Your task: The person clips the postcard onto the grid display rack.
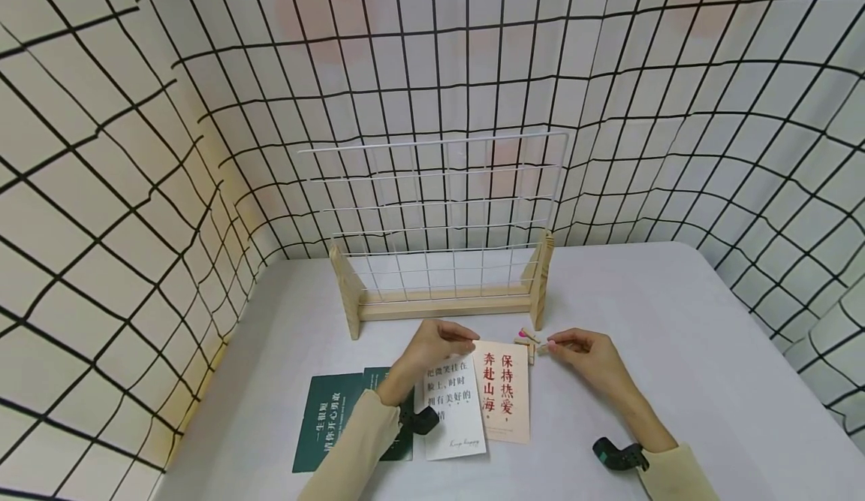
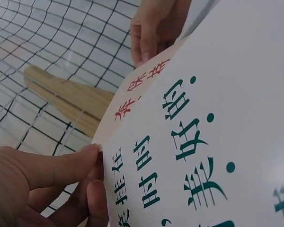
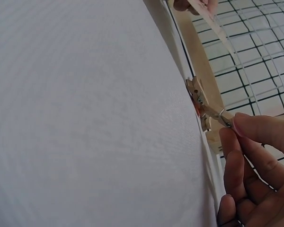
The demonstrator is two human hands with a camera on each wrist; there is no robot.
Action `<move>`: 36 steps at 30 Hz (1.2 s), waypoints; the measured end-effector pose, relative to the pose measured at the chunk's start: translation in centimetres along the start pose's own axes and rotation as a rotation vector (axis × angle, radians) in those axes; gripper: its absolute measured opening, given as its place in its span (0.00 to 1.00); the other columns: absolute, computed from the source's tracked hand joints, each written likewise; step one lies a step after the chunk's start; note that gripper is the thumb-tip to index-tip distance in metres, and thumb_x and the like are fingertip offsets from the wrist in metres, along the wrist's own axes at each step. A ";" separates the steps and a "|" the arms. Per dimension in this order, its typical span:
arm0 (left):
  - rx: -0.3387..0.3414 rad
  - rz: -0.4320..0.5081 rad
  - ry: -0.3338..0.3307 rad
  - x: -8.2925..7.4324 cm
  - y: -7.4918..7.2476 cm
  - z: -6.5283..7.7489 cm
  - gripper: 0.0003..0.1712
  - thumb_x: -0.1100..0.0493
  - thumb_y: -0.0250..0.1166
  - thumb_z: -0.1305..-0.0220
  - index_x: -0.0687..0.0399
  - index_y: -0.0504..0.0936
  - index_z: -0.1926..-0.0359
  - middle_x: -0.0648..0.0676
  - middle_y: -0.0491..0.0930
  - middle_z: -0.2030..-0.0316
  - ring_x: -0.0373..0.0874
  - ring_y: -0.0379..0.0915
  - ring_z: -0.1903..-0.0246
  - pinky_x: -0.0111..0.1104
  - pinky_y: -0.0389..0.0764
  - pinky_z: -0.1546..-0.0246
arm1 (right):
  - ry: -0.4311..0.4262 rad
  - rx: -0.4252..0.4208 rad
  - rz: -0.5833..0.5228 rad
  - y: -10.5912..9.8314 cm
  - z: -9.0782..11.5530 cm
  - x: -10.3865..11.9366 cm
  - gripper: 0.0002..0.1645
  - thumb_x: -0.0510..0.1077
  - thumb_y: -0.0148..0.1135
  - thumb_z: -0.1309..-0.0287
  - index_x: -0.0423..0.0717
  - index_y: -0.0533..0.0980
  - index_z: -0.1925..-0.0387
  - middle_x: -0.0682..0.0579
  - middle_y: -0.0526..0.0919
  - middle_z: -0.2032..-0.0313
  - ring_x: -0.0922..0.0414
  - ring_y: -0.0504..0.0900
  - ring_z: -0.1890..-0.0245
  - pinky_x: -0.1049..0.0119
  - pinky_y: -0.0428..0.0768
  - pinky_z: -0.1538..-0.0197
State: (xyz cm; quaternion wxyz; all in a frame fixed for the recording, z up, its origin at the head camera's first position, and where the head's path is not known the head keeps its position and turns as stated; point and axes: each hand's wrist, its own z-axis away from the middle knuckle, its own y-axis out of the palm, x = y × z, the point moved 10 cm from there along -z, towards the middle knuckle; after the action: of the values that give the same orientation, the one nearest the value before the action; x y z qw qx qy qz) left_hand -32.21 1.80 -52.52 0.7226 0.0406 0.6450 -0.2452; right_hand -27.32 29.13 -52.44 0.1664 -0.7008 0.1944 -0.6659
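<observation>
Grid-patterned curtain [image 1: 625,88] hanging behind white table [image 1: 628,291]; wire rack [image 1: 446,308] standing beyond both grips. My left hand [image 1: 430,352] is pinching pink card [image 1: 507,403] at top-left corner; white card [image 1: 456,418] is showing just below that pinch (can't tell whether it's caught too). Cards looking light, thin, fairly stiff, probably easy to crease; edge or corner hold seeming kindest. My right hand [image 1: 596,360] is pinching small wooden clip [image 3: 222,118], other clips [image 3: 195,90] lying just past it; likely light, springy, best gripped at tail ends.
</observation>
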 end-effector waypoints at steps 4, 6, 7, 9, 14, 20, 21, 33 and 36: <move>-0.001 0.019 0.024 0.0 -0.3 -0.1 0.09 0.64 0.76 0.40 0.57 0.92 0.58 0.57 0.91 0.62 0.39 0.83 0.69 0.29 0.78 0.64 | 0.001 -0.003 0.003 0.1 -0.1 0.1 0.16 0.47 0.72 0.36 0.39 0.86 0.54 0.43 0.90 0.58 0.66 0.81 0.66 0.74 0.80 0.62; 0.001 0.018 0.037 0.1 -0.4 -0.1 0.09 0.64 0.76 0.40 0.57 0.92 0.58 0.57 0.91 0.63 0.39 0.82 0.69 0.28 0.78 0.65 | 0.001 -0.005 0.005 0.1 -0.1 0.1 0.16 0.47 0.73 0.36 0.39 0.86 0.53 0.43 0.89 0.57 0.67 0.81 0.66 0.75 0.80 0.62; 0.002 0.014 0.046 0.1 -0.4 -0.1 0.09 0.63 0.76 0.41 0.57 0.92 0.58 0.57 0.91 0.63 0.38 0.82 0.70 0.28 0.78 0.65 | 0.000 -0.005 0.007 0.1 -0.1 0.1 0.17 0.47 0.73 0.36 0.39 0.86 0.53 0.43 0.89 0.57 0.67 0.80 0.66 0.75 0.80 0.62; 0.004 0.012 0.069 0.1 -0.5 -0.1 0.09 0.63 0.76 0.41 0.57 0.92 0.58 0.56 0.91 0.63 0.38 0.83 0.70 0.27 0.78 0.67 | 0.001 -0.007 0.003 0.1 -0.2 0.2 0.17 0.47 0.73 0.37 0.40 0.86 0.53 0.43 0.89 0.57 0.68 0.80 0.66 0.75 0.80 0.62; 0.011 -0.004 0.126 -0.4 -0.9 0.1 0.09 0.62 0.76 0.40 0.54 0.93 0.57 0.56 0.92 0.62 0.39 0.82 0.70 0.27 0.77 0.69 | 0.001 -0.010 -0.010 0.2 -0.3 0.2 0.17 0.47 0.73 0.37 0.39 0.86 0.53 0.42 0.89 0.56 0.68 0.78 0.66 0.75 0.79 0.63; -0.069 -0.011 0.208 -1.4 -2.6 0.0 0.09 0.58 0.76 0.39 0.51 0.93 0.58 0.54 0.92 0.59 0.39 0.84 0.60 0.30 0.73 0.58 | 0.006 -0.030 -0.009 -0.1 -0.4 0.1 0.17 0.48 0.73 0.37 0.40 0.86 0.53 0.46 0.88 0.59 0.67 0.75 0.69 0.73 0.76 0.66; -0.087 -0.002 0.218 -1.7 -3.0 0.1 0.09 0.58 0.76 0.39 0.52 0.93 0.58 0.54 0.92 0.58 0.40 0.86 0.58 0.30 0.75 0.56 | 0.013 -0.036 -0.010 -0.2 -0.4 0.1 0.17 0.48 0.73 0.37 0.40 0.86 0.53 0.47 0.88 0.60 0.67 0.74 0.69 0.72 0.75 0.67; -0.235 0.029 0.285 -5.6 -9.7 1.4 0.09 0.60 0.76 0.39 0.57 0.93 0.58 0.56 0.91 0.57 0.43 0.87 0.54 0.29 0.82 0.54 | 0.047 -0.030 -0.069 -0.4 -0.9 -0.6 0.22 0.51 0.75 0.39 0.39 0.87 0.52 0.60 0.82 0.67 0.66 0.67 0.68 0.72 0.69 0.69; -0.260 0.024 0.327 -7.2 -12.2 2.2 0.09 0.61 0.75 0.38 0.59 0.92 0.57 0.58 0.91 0.56 0.41 0.85 0.54 0.29 0.81 0.54 | 0.083 -0.002 -0.103 0.1 -1.0 -0.8 0.24 0.53 0.76 0.40 0.39 0.87 0.51 0.65 0.70 0.79 0.66 0.62 0.75 0.69 0.64 0.73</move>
State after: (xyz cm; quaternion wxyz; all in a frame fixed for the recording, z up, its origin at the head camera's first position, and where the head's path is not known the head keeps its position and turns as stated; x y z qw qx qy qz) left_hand -35.46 -7.57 -42.16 0.6103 -0.0059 0.7794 -0.1415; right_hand -28.40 29.48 -53.10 0.1227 -0.6818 0.1655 -0.7019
